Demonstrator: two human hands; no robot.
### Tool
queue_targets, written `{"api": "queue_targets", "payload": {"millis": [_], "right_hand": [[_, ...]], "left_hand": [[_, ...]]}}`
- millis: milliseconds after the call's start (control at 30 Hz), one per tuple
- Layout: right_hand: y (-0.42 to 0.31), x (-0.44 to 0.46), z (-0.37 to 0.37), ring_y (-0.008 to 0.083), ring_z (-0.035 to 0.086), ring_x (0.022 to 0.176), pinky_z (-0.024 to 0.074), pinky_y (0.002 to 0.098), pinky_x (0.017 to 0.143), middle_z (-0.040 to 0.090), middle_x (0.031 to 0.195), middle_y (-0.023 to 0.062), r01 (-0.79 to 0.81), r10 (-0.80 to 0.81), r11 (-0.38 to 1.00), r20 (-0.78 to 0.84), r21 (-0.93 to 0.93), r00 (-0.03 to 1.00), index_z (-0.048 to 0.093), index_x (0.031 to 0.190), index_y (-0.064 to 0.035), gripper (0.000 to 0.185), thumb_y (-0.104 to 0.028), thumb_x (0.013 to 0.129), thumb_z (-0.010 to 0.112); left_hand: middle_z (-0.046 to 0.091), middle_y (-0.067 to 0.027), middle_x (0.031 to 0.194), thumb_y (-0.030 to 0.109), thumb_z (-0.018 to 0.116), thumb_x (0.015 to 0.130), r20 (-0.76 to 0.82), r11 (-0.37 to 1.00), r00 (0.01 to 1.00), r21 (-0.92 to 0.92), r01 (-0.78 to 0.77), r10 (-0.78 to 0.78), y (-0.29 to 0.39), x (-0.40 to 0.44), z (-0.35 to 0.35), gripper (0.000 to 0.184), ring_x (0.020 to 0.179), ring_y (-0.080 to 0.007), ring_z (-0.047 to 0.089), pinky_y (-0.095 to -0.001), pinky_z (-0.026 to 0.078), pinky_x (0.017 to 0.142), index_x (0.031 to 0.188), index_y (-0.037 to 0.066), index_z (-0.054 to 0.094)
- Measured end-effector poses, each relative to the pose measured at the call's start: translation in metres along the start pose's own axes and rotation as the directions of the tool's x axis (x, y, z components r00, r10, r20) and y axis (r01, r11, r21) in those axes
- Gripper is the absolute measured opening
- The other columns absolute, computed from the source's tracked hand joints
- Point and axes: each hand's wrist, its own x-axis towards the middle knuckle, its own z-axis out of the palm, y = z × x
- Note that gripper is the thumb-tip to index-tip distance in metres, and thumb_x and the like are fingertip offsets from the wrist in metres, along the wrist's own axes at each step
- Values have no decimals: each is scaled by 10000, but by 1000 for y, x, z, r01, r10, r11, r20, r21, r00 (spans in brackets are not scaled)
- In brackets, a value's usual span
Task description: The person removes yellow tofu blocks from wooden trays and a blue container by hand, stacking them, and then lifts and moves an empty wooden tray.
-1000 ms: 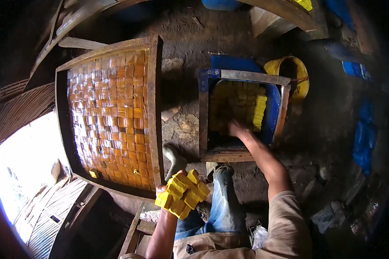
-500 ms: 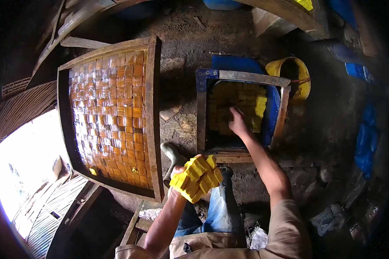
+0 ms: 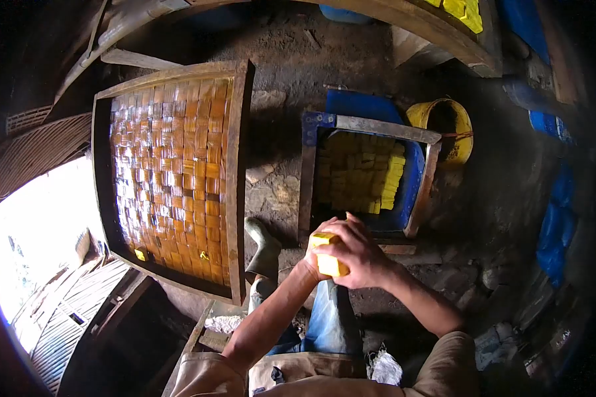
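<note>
In front of my legs, both hands are closed around a few yellow tofu blocks (image 3: 331,264). My left hand (image 3: 313,257) holds them from the left, partly hidden behind them. My right hand (image 3: 361,257) wraps over them from the right, its fingers curled across the front. How many blocks are inside the grip is hidden. Just beyond my hands stands a blue tub (image 3: 413,178) with a wooden frame (image 3: 384,128) around its top. Rows of tofu blocks (image 3: 357,165) lie inside it, the right-hand row brightly lit.
To the left is a large wood-framed woven tray (image 3: 172,172), wet and shiny, with two small yellow bits near its lower edge. A yellow bucket (image 3: 460,149) stands right of the tub. More yellow blocks (image 3: 467,13) sit at the top right. A boot (image 3: 263,248) is below the tray's right side.
My right hand has come back out of the tub and closed over the tofu in my left hand. My left hand has moved right and up, towards the tub.
</note>
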Motion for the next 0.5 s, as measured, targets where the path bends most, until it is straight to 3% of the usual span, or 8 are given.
{"api": "queue_targets", "payload": {"millis": [33,67,133,200,267,333,367,500], "right_hand": [[20,0,1,334,414,1309,312,537,1101,442,1369,146,-34,26,991,63,133,998,549,1241,-164,683,-224,618,820],[35,1,-1,337,412,1318,337,506,1100,427,1381,160,-75,42,963,129,259,991,507,1320,-171,741,-221,649,818],[54,2,-9,204,550,1106,462,374,970,538,1229,92,-132,202,745,-33,653,979,519,1304,-120,664,-192,700,788],[77,16,-16,163,562,1073,480,350,937,551,1224,80,-233,461,573,-73,785,884,537,1265,-126,605,-185,713,776],[129,33,-16,212,569,1079,485,368,920,544,1190,99,-270,452,802,-245,533,858,553,1205,-120,561,-128,686,768],[167,53,-19,295,566,1067,489,390,899,525,1128,127,-307,286,951,-274,-40,918,555,1162,-101,547,-73,653,755],[185,60,-9,365,546,1056,487,417,899,496,1070,145,-327,311,945,-258,-21,915,560,1143,-83,554,-42,625,753],[264,85,36,410,511,1140,445,433,968,508,1299,198,-619,653,684,-55,-386,755,580,1215,-48,569,-21,660,701]], "left_hand": [[606,-103,1202,475,458,911,-16,740,995,-670,61,-96,-1,2,0,470,1099,-282,584,-489,443,995,1241,155,556],[631,-124,1156,474,464,899,-31,337,981,-941,35,-190,-1,4,1,479,1031,-293,631,-505,486,948,1217,133,571],[639,-134,1162,488,469,873,-152,559,920,-825,84,-362,19,11,15,527,1013,-307,639,-514,493,927,1220,107,577],[649,-146,1156,454,477,852,-101,589,930,-797,137,-354,14,7,5,543,999,-333,640,-515,499,906,1237,84,572],[649,-153,1153,431,491,840,-121,617,941,-780,106,-315,4,-2,1,539,1004,-341,637,-509,498,909,1244,81,566],[640,-173,1156,390,510,829,-182,648,941,-760,49,-284,2,-14,1,523,1023,-342,629,-505,500,911,1236,66,560],[631,-179,1169,383,510,828,-186,634,940,-772,40,-287,5,-22,3,521,1039,-354,621,-522,492,919,1242,70,557],[519,-213,1326,390,568,735,-113,559,968,-828,32,-223,6,-43,0,602,1194,-442,512,-690,384,963,1275,125,530]]}}
